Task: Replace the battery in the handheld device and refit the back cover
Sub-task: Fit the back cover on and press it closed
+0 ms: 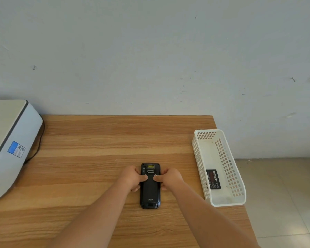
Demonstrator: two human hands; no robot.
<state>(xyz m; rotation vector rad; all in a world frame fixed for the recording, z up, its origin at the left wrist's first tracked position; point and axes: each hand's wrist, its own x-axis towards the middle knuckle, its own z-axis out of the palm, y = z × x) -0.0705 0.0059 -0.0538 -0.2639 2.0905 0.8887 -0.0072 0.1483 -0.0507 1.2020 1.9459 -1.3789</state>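
Both forearms reached over the wooden table [100, 140]; my left hand [131, 178] and right hand [170, 178] gripped the black handheld device [150, 192] lying face down, thumbs pressing its back cover.

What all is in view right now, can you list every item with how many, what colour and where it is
Handheld device: one, black, lying back-up on the table, near the front centre.
Basket: one, white perforated plastic, at the table's right edge.
Battery: one, black with a red-marked label, lying flat inside the basket.
Machine: one, white-grey with a blue sticker, at the table's left edge; a dark cable runs behind it.
Table: one, wood-grain brown, against a white wall.
Left hand: gripping the device's left side, thumb on its back.
Right hand: gripping the device's right side, thumb on its back.
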